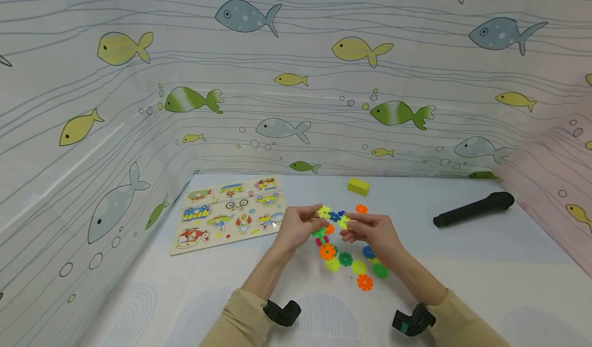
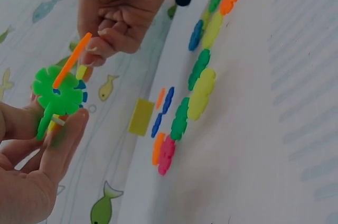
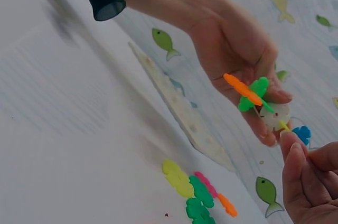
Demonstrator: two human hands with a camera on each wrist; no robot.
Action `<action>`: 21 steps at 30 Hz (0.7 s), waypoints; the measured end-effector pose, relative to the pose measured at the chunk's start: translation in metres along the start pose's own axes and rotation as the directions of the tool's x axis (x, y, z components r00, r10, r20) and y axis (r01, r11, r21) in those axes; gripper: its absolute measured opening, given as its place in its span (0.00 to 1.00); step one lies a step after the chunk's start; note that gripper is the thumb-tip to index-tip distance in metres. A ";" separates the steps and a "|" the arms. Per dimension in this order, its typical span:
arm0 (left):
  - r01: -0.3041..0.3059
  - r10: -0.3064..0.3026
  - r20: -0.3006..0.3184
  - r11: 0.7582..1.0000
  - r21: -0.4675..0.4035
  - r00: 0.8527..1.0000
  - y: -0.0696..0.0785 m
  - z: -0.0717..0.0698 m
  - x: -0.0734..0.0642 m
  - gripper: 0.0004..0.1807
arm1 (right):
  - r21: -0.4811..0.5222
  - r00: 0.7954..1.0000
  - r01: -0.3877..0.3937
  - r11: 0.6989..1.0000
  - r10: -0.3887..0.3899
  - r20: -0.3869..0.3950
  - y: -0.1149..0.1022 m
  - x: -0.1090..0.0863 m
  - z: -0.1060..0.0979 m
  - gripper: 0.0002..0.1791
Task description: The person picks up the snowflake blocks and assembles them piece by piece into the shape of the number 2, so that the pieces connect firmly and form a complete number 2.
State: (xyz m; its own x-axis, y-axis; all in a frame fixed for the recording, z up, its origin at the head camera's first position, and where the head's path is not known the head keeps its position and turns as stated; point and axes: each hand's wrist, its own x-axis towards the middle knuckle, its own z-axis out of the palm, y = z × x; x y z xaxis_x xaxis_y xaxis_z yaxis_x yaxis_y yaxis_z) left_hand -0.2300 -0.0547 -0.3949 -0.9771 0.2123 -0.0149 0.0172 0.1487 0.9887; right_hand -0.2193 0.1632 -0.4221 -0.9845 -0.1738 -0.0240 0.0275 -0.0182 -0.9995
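Between my two hands is a joined cluster of notched plastic snowflake discs in green, orange, yellow and blue. My left hand (image 1: pixel 296 226) pinches it at a pale yellow disc (image 1: pixel 325 212) between thumb and fingers. A green disc (image 2: pixel 55 94) and an orange disc (image 2: pixel 74 60) stick out from this cluster at angles. My right hand (image 1: pixel 374 231) pinches another yellow disc (image 1: pixel 344 221), with blue discs (image 1: pixel 334 216) lying between the two hands. In the right wrist view the right fingertips (image 3: pixel 296 152) are close to the left hand's fingers.
Loose discs lie on the table below the hands, among them a dark green one (image 1: pixel 345 259), an orange one (image 1: pixel 364 282) and a pink one (image 2: pixel 167 155). A wooden picture puzzle board (image 1: pixel 231 216) lies left, a yellow block (image 1: pixel 358 186) behind, a black microphone (image 1: pixel 474 209) right.
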 end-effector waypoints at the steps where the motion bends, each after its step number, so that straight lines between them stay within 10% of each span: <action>1: 0.003 -0.003 -0.001 1.000 -0.001 1.000 0.000 0.000 0.000 0.21 | 0.000 1.000 0.002 1.000 -0.002 -0.001 0.000 0.000 0.000 0.23; 21: 0.050 -0.050 0.015 0.999 0.002 0.999 0.000 0.003 0.000 0.21 | 0.041 1.000 -0.016 0.999 0.016 -0.007 -0.007 -0.004 0.003 0.23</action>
State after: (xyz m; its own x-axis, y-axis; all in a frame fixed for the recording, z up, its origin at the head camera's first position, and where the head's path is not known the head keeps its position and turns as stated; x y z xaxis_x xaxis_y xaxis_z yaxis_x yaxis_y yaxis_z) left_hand -0.2297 -0.0520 -0.3954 -0.9733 0.2194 -0.0668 -0.0314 0.1609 0.9865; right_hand -0.2154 0.1615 -0.4153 -0.9852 -0.1668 -0.0400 0.0500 -0.0562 -0.9972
